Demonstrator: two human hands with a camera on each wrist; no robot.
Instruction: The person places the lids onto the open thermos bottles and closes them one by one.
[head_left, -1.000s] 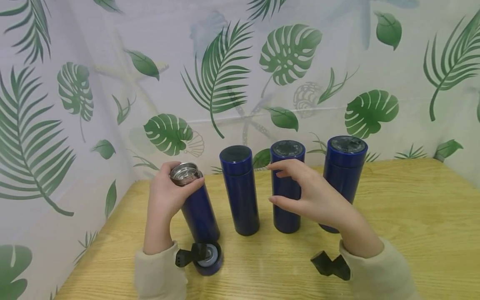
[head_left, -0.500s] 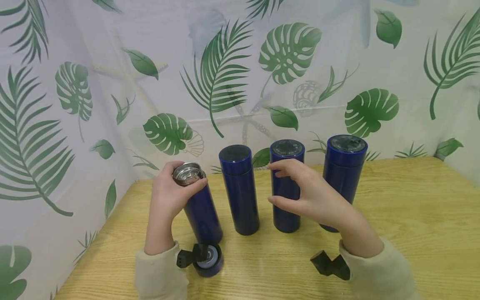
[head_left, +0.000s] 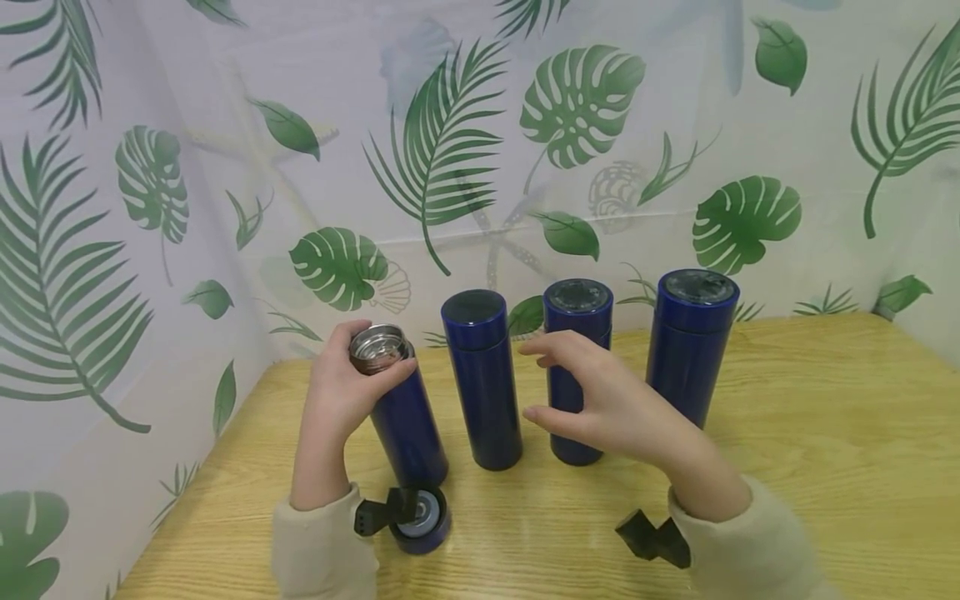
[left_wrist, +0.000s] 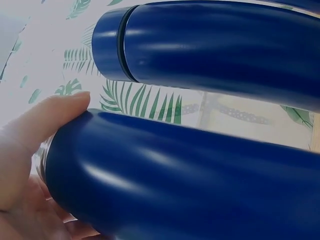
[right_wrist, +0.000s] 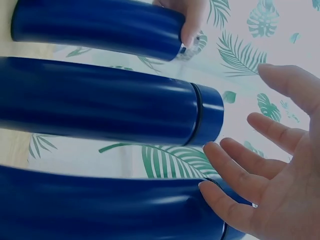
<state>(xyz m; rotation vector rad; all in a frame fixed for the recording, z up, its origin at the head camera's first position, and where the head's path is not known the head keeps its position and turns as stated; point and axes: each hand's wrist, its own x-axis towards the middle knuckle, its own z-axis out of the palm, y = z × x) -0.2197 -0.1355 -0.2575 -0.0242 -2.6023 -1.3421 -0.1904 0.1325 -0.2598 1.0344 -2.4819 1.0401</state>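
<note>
My left hand [head_left: 337, 383] grips a blue thermos bottle [head_left: 411, 437] round its neck, thumb on the near side. This lidless bottle shows a bare steel mouth [head_left: 378, 346] and leans a little to the left. Its lid [head_left: 423, 525] lies upside down on the table beside the base, partly covered by the wrist camera. My right hand [head_left: 607, 404] hovers in front of a lidded thermos [head_left: 577, 448], fingers and thumb apart and holding nothing. Left of those fingertips stands another lidded thermos [head_left: 487, 400]; in the right wrist view its cap [left_wrist: 111, 45] also has no hand on it.
A further lidded blue thermos [head_left: 692, 358] stands at the right, behind my right forearm. All stand on a wooden table [head_left: 825, 433] before a white leaf-patterned cloth [head_left: 480, 208]. Black wrist cameras [head_left: 652, 537] stick out from both sleeves.
My right hand has shifted slightly to the left, toward the second thermos. The gripped bottle has moved a little to the right with my left hand still round its neck.
</note>
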